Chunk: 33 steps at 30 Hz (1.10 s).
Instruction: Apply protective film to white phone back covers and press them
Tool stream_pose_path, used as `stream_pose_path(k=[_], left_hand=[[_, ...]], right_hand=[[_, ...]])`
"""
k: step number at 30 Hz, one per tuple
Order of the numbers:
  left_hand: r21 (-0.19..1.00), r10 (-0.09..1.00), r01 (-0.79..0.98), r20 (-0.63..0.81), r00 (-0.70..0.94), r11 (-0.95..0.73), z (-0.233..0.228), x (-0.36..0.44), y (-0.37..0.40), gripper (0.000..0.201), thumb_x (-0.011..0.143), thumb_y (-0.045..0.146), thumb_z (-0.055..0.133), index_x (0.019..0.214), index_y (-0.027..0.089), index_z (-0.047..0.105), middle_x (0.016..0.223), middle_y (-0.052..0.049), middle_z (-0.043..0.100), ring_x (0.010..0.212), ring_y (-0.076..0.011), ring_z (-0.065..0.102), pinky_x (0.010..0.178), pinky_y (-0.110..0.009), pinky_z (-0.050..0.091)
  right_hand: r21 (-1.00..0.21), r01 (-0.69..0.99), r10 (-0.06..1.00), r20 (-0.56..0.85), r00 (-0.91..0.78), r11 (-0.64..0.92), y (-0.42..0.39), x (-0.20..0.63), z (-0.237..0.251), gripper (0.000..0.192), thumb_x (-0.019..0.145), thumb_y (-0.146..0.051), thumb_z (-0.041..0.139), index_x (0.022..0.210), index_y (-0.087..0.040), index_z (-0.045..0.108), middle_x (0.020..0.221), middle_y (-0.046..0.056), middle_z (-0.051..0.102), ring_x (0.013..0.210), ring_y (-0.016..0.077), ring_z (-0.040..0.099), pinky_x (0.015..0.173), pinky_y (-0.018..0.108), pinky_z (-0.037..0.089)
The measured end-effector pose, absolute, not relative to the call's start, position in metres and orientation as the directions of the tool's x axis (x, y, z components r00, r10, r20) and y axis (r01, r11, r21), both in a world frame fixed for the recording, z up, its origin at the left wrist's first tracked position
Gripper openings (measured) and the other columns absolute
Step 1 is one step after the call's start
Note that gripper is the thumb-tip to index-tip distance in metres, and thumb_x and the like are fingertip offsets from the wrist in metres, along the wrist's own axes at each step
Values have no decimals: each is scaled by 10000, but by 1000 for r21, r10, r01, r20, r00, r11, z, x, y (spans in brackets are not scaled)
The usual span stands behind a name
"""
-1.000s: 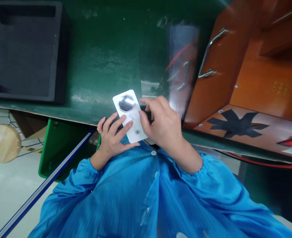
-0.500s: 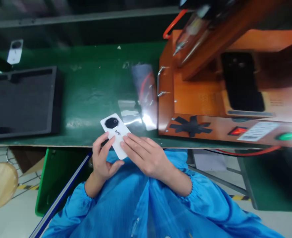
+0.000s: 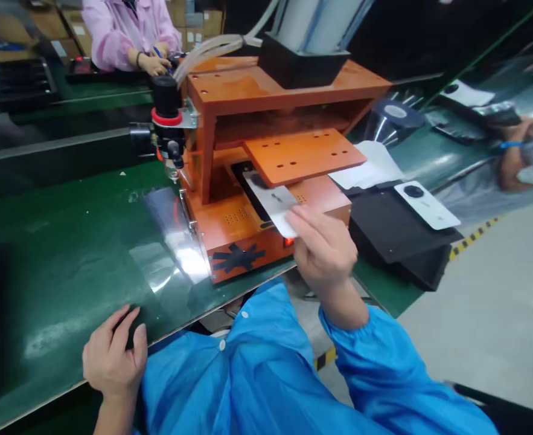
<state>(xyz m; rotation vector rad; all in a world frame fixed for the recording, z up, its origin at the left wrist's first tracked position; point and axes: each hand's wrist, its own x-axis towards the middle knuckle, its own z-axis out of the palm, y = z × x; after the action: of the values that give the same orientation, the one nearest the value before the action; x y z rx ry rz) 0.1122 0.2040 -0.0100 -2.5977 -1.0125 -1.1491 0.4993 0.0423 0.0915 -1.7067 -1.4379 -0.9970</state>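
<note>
The right hand (image 3: 324,251) holds a white panel (image 3: 273,205) by its near end, fingers (image 3: 305,220) clamped on it, and the far end of the panel lies over the dark recess in the base of the orange press (image 3: 257,151), under the press's drilled upper plate (image 3: 302,154). The left hand (image 3: 112,356) rests at the near edge of the green worktop (image 3: 67,241), fingers loosely spread and touching the surface, holding nothing. A clear film sheet (image 3: 171,238) lies on the worktop just left of the press, between the two hands. To the right of the press sits a black foam block (image 3: 397,232) with a second white panel (image 3: 427,205) lying on top, its round black camera ring facing up. White paper (image 3: 368,166) lies behind the block, close against the press. Both sleeves (image 3: 266,374) are blue. Across the line at the back, a person in a pink coat (image 3: 128,30) works with both hands, and at the far right another person's hand (image 3: 515,157) is blurred.
</note>
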Motion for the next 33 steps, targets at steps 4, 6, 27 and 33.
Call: stream_pose_path(k=[4, 6, 27, 33], left_hand=[[90, 495, 615, 688, 531, -784, -1, 115, 206, 186, 1003, 287, 657, 1056, 172, 793, 1061, -110, 809, 885, -247, 699, 725, -340, 446], [74, 487, 612, 683, 544, -788, 1, 116, 206, 165, 994, 274, 671, 1044, 175, 794, 1049, -107, 810, 884, -251, 701, 731, -344, 449], [78, 515, 643, 674, 529, -762, -6, 114, 206, 161, 895, 206, 759, 1051, 193, 796, 1018, -91, 827, 874, -264, 741, 768, -364, 503], [65, 485, 626, 695, 531, -777, -6, 116, 208, 162, 893, 188, 759, 1053, 189, 787, 1005, -88, 823, 858, -255, 731, 760, -356, 508]], right_hand=[[-66, 989, 710, 689, 143, -136, 65, 533, 94, 391, 1038, -96, 523, 1317, -246, 752, 1303, 94, 778, 1225, 272, 746, 1000, 438, 629], [-99, 987, 809, 565, 159, -125, 69, 541, 97, 379, 1037, -123, 520, 1305, -239, 762, 1338, 97, 762, 1243, 287, 737, 1033, 477, 626], [-129, 959, 874, 396, 281, -251, 89, 533, 113, 427, 1030, -198, 435, 1348, -132, 712, 1369, 151, 728, 1252, 331, 690, 1063, 511, 539], [-111, 955, 891, 345, 296, -274, 113, 547, 120, 330, 982, -285, 517, 1166, -181, 770, 1131, 149, 780, 1121, 386, 705, 1020, 579, 545]])
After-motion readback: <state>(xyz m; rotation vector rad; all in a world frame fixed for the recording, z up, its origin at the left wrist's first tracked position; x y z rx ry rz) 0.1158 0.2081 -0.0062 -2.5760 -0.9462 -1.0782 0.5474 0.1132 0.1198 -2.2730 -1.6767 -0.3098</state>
